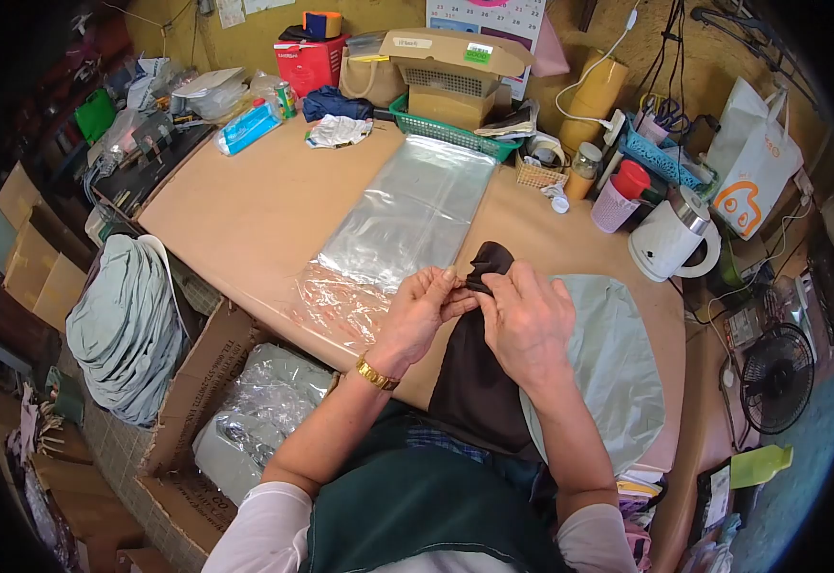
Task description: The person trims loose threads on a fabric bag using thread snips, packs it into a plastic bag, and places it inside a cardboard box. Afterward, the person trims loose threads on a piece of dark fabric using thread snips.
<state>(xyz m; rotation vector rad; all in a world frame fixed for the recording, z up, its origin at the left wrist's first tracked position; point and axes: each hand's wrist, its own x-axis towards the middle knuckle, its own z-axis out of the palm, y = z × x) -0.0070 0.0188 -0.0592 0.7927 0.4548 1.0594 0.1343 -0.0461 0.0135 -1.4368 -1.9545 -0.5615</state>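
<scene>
A dark brown cloth [479, 382] hangs over the table's front edge, its upper end bunched up between my hands. My left hand [422, 310], with a gold watch at the wrist, pinches the cloth's gathered edge. Close beside it, my right hand [532, 315] grips the same dark cloth with curled fingers. Under and right of my right forearm lies a pale grey-green cloth [618, 368], spread flat. Beyond my hands is a stack of clear plastic bags [407, 205], crumpled at its near end.
An open cardboard box [192, 392] holds plastic-wrapped items at the lower left, beside piled pale cloth [128, 329]. Along the table's back stand a green basket [446, 134], a pink cup [614, 207] and a white kettle [661, 241]. A black fan [777, 379] is at right.
</scene>
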